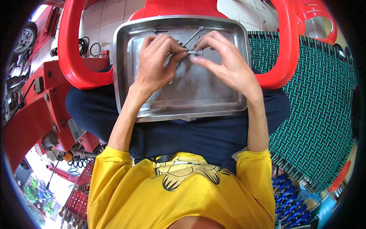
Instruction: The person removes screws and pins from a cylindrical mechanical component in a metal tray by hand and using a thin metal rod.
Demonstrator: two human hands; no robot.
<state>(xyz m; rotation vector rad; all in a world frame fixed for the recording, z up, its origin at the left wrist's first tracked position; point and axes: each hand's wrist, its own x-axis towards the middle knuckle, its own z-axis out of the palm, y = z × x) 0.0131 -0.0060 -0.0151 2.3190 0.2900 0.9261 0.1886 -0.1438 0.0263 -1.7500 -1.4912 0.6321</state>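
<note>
Over a metal tray, my left hand pinches a small silver bolt between thumb and fingertips. The bolt points to the right, its wider end beyond my fingers. My right hand hovers around that end with thumb and fingers apart; no firm contact shows. A longer bolt slants just behind the fingertips, its lower end close to my left hand. Near the tray's far wall lies another thin bolt. A small pale metal piece sits beside my left wrist.
A red plastic chair stands beyond the tray, its armrests curving round both sides. The tray lies over my crossed legs. To the right is a green woven surface; red machinery stands at the left.
</note>
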